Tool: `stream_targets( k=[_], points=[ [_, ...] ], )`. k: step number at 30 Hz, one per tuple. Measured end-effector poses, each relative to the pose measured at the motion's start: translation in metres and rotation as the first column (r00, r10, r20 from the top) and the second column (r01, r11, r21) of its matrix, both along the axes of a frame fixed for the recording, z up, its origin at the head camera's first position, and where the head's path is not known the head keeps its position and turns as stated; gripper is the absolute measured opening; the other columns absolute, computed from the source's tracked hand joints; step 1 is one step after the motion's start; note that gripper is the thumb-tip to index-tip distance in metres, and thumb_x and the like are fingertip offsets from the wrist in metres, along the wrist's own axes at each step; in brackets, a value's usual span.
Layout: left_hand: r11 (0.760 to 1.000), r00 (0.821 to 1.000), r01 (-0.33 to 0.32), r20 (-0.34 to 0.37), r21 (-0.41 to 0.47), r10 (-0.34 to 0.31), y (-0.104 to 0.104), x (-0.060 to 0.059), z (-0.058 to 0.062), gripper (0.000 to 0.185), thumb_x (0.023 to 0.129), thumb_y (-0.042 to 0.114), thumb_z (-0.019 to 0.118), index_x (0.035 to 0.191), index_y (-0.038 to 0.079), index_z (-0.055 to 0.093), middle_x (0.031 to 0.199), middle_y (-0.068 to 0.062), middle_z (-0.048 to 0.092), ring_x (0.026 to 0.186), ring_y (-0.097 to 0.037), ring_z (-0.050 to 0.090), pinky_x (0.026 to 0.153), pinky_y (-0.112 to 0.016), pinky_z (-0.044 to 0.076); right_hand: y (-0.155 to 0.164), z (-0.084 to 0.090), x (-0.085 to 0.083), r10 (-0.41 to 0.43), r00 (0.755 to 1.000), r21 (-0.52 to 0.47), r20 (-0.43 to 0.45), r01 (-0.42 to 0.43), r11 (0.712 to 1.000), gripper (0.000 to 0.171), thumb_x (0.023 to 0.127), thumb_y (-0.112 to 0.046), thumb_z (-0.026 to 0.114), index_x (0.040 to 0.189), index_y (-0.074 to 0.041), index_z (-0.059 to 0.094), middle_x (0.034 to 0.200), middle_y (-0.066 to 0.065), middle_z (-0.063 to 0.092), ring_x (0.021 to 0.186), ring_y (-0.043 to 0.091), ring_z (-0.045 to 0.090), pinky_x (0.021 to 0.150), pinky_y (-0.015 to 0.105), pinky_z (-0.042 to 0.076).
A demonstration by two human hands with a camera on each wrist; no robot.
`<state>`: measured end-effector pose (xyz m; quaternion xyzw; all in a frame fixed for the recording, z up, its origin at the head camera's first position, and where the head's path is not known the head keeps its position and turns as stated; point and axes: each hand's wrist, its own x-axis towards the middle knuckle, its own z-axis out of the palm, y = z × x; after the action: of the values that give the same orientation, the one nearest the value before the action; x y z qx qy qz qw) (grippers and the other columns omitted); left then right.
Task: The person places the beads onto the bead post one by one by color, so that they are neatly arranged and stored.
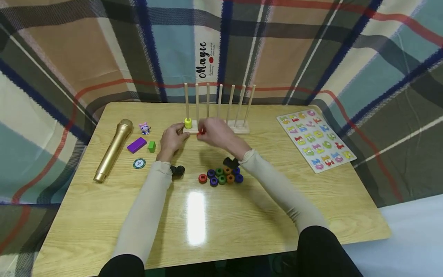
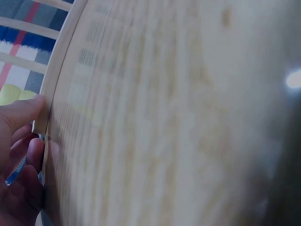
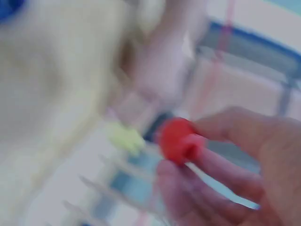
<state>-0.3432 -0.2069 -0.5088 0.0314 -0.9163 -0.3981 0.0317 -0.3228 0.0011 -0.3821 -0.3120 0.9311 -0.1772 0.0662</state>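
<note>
A wooden peg stand with several upright pegs stands near the table's back edge. Two yellow beads are stacked on its leftmost peg. My left hand grips the left end of the stand's base, thumb over the top and fingers below in the left wrist view. Between thumb and fingers, my right hand pinches a red bead in front of the pegs, its hole showing in the right wrist view. Several loose beads in red, blue, green and orange lie grouped below the right wrist.
To the left on the wooden table lie a gold microphone, a small purple figurine, a purple block, a green block and a round chip. A sticker sheet lies at the right.
</note>
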Motion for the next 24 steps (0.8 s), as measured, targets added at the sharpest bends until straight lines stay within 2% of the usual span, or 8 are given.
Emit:
stream_targets(
  k=[4,6,8,10,13,17,21,24],
  points=[
    [1.000,0.999,0.013,-0.041,-0.005,-0.013,-0.002,-0.005,0.006,0.047,0.105,0.023,0.071,0.150,0.012,0.064,0.103,-0.017,0.059,0.092,-0.032,0.051,0.083,-0.046,0.039,0.001,0.057,-0.038,-0.143,0.982,-0.236,-0.125,0.111,0.966,0.015,0.102,-0.013,0.070,0.115,-0.005,0.074,0.110,0.009,0.074,0.094,0.019,0.069,0.082,0.028,0.056],
    [1.000,0.999,0.011,-0.049,-0.008,-0.011,-0.004,-0.006,0.008,0.047,0.105,0.023,0.071,0.150,0.011,0.064,0.105,-0.017,0.061,0.092,-0.032,0.052,0.084,-0.047,0.040,-0.002,0.076,-0.054,-0.177,0.966,-0.280,-0.190,0.119,0.953,0.019,0.104,-0.013,0.066,0.119,-0.006,0.076,0.117,0.009,0.073,0.101,0.019,0.069,0.089,0.027,0.056],
    [1.000,0.999,0.006,-0.038,-0.009,-0.007,-0.005,-0.006,0.007,0.048,0.105,0.023,0.071,0.151,0.011,0.063,0.109,-0.017,0.063,0.095,-0.032,0.053,0.087,-0.048,0.042,-0.007,0.086,-0.066,-0.173,0.962,-0.264,-0.210,0.115,0.958,0.025,0.106,-0.014,0.063,0.127,-0.007,0.075,0.125,0.009,0.072,0.110,0.020,0.067,0.096,0.027,0.054],
    [1.000,1.000,0.003,-0.020,-0.007,-0.003,-0.005,-0.004,0.004,0.049,0.106,0.023,0.071,0.152,0.011,0.062,0.114,-0.018,0.064,0.099,-0.032,0.055,0.091,-0.050,0.044,-0.013,0.089,-0.073,-0.144,0.968,-0.209,-0.206,0.100,0.973,0.030,0.108,-0.016,0.060,0.133,-0.007,0.074,0.132,0.009,0.071,0.116,0.021,0.067,0.100,0.027,0.053],
    [1.000,1.000,0.007,-0.001,0.004,-0.007,-0.003,-0.002,-0.002,0.050,0.106,0.024,0.071,0.153,0.011,0.062,0.121,-0.019,0.065,0.104,-0.034,0.057,0.096,-0.053,0.046,-0.020,0.085,-0.078,-0.122,0.981,-0.139,-0.148,0.101,0.985,0.032,0.110,-0.016,0.058,0.138,-0.008,0.072,0.136,0.008,0.071,0.118,0.019,0.067,0.101,0.028,0.053],
    [1.000,1.000,0.012,-0.004,0.005,-0.012,0.000,-0.001,-0.005,0.048,0.105,0.025,0.071,0.151,0.012,0.063,0.119,-0.018,0.065,0.103,-0.033,0.057,0.093,-0.052,0.046,-0.023,0.077,-0.080,-0.103,0.985,-0.095,-0.135,0.090,0.991,0.033,0.111,-0.017,0.058,0.139,-0.008,0.071,0.138,0.008,0.071,0.116,0.019,0.070,0.100,0.029,0.055],
    [1.000,1.000,0.009,-0.004,0.011,-0.009,0.001,0.000,-0.004,0.048,0.106,0.024,0.071,0.151,0.011,0.063,0.114,-0.017,0.063,0.099,-0.032,0.054,0.090,-0.049,0.042,-0.020,0.075,-0.075,-0.097,0.977,-0.106,-0.192,0.078,0.991,0.035,0.110,-0.019,0.058,0.141,-0.007,0.070,0.145,0.008,0.066,0.126,0.021,0.066,0.106,0.030,0.052],
    [1.000,1.000,0.006,-0.005,0.012,-0.006,0.000,0.001,-0.003,0.048,0.105,0.024,0.071,0.151,0.012,0.063,0.109,-0.015,0.061,0.096,-0.031,0.052,0.088,-0.047,0.041,-0.013,0.071,-0.060,-0.099,0.962,-0.144,-0.255,0.064,0.987,0.032,0.109,-0.020,0.060,0.137,-0.008,0.071,0.142,0.008,0.066,0.131,0.023,0.061,0.110,0.032,0.049]
  ],
)
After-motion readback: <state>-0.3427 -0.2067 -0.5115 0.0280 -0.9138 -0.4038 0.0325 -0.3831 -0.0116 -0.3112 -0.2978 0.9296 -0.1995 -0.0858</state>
